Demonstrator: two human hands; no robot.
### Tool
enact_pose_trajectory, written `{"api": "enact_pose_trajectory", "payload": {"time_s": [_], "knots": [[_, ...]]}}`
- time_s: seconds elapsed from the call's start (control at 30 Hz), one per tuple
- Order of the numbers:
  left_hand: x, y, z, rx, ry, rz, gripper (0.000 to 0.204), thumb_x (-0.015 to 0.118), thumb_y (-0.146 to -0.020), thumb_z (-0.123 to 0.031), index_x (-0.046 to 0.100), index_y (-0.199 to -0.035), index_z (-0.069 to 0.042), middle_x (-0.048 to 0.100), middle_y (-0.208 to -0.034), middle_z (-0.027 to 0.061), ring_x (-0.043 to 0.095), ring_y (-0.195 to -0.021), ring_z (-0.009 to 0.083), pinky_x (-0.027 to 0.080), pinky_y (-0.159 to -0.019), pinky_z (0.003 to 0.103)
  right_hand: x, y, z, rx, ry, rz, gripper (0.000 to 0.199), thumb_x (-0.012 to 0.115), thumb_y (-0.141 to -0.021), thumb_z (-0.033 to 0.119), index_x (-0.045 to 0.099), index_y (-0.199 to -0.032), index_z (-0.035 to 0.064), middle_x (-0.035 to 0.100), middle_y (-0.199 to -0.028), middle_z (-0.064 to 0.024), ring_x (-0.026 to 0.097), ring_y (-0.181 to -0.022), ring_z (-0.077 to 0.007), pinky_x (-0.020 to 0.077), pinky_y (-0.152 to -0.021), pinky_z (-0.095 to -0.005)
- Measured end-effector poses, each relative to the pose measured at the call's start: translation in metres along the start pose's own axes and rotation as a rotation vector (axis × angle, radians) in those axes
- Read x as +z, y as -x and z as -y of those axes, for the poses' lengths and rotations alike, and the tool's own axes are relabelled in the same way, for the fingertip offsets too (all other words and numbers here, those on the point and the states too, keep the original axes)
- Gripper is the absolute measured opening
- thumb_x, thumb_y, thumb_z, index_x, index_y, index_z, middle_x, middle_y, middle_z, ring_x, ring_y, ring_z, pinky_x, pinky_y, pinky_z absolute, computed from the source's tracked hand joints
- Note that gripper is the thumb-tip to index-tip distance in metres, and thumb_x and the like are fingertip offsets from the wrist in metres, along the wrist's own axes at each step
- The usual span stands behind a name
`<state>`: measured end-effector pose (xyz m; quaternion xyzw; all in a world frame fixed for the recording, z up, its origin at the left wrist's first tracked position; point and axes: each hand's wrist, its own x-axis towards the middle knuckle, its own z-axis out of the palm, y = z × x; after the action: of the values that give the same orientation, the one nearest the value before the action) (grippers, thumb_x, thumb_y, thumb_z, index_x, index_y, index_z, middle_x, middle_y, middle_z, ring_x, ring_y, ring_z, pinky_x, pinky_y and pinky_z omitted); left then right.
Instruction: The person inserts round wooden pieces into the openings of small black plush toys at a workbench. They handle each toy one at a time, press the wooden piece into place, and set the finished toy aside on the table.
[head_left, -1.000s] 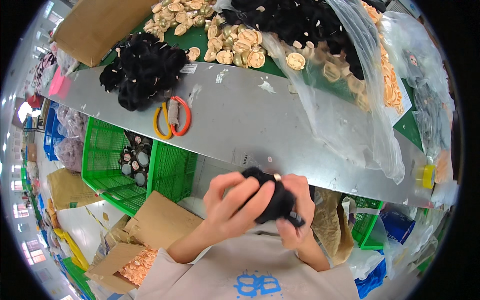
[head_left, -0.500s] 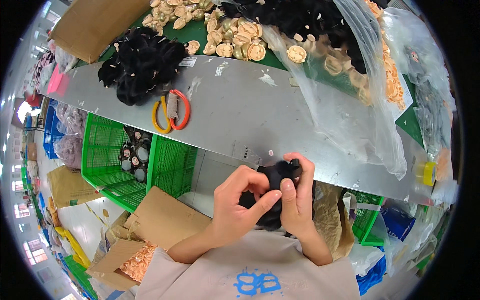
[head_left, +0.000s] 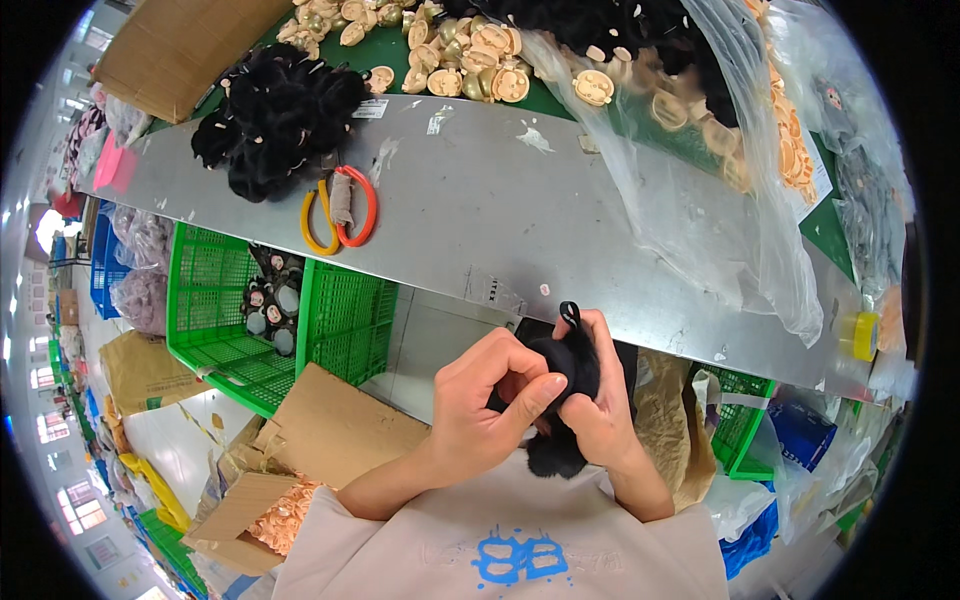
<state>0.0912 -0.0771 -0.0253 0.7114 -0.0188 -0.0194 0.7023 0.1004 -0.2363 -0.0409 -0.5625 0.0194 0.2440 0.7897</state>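
Black plush toy (head_left: 566, 385): mostly covered by both hands, only top loop, part of the body & lower tuft show; its shape can't be told. Left hand (head_left: 480, 405) fingertips buried in the fur. Right hand (head_left: 600, 405) palm side hidden, thumb out of sight behind the toy. Plastic bag (head_left: 700, 180): contents blurred thru the film, prob. tan faces & black fur. Cardboard box (head_left: 170, 45) cut off by the top rim. Green crate (head_left: 250, 310): far side tucked under the table (head_left: 500, 210), small items inside too small to tell. Bins at left rim too bent & tiny to make out.
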Motion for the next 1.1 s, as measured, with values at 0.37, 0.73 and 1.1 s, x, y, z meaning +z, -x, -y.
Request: {"api": "enact_pose_trajectory", "payload": {"time_s": [0.37, 0.73, 1.1], "knots": [[-0.010, -0.001, 0.008, -0.012, 0.051, 0.087, 0.018, 0.075, -0.089, -0.011, 0.061, -0.085, -0.002, 0.053, -0.084, 0.0031, 0.045, -0.070, 0.0095, 0.037, -0.061, 0.025, -0.001, -0.004, 0.000, -0.004, -0.052, 0.075, 0.073, 0.058, -0.076, 0.001, 0.027, -0.142, 0.0017, 0.039, -0.127, -0.0095, 0.043, -0.108, -0.0154, 0.0413, -0.095, -0.0274], [-0.001, 0.000, 0.012, 0.109, -0.057, 0.017, 0.028, 0.069, -0.097, -0.026, 0.054, -0.087, -0.004, 0.048, -0.084, 0.0023, 0.039, -0.069, 0.0074, 0.032, -0.058, 0.022, -0.002, -0.001, 0.002, 0.181, -0.181, 0.069, 0.073, 0.057, -0.077, -0.008, 0.028, -0.143, 0.0035, 0.050, -0.108, -0.0049, 0.053, -0.084, -0.0078, 0.0491, -0.070, -0.0246], [-0.006, 0.001, 0.033, 0.111, -0.056, -0.114, 0.020, 0.071, -0.093, -0.015, 0.055, -0.092, -0.004, 0.048, -0.093, 0.0037, 0.043, -0.077, 0.0094, 0.039, -0.067, 0.023, -0.005, -0.002, 0.004, 0.163, -0.245, -0.007, 0.047, 0.060, -0.074, -0.007, 0.056, -0.121, -0.0032, 0.060, -0.084, -0.0043, 0.058, -0.066, -0.0105, 0.0467, -0.059, -0.0251]]}}
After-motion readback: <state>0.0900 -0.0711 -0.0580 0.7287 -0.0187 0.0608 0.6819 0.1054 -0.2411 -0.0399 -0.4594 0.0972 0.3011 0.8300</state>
